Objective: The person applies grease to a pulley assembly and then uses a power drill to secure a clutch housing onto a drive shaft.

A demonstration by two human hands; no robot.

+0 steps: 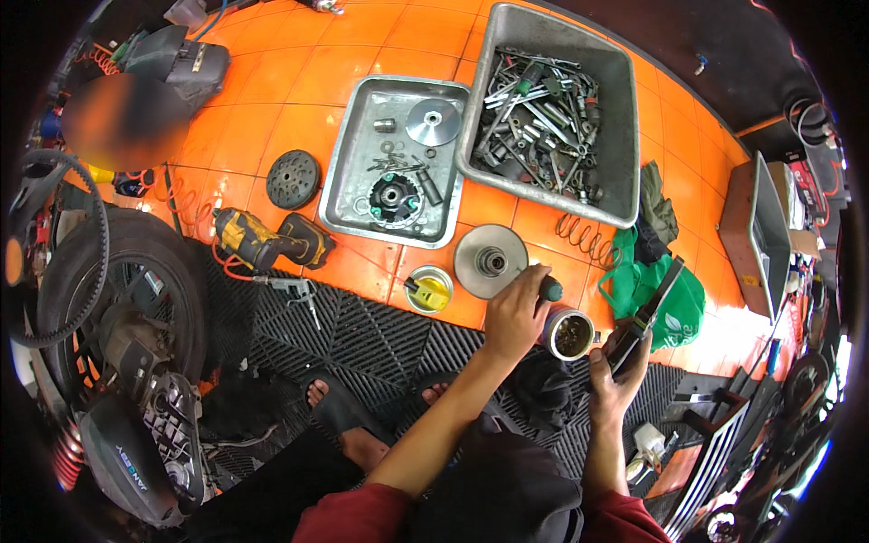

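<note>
The fingers of the left hand (516,312) are curled tight around a green-handled tool (549,290), whose grip sticks out to the right of the knuckles. Just beyond those fingers, touching or nearly so, a round metal pulley (490,261) lies flat on the orange tile floor (299,90). Below the tool's handle a small open tin (568,333) sits at the edge of the black rubber mat (362,330). The right hand (617,376) is closed on a long dark flat bar (650,308) that slants up over a green bag (665,294). Further out, a shallow steel tray (355,172) holds engine parts, and a deep grey bin (625,118) holds sockets and wrenches. A yellow drill (258,240) lies to the left.
</note>
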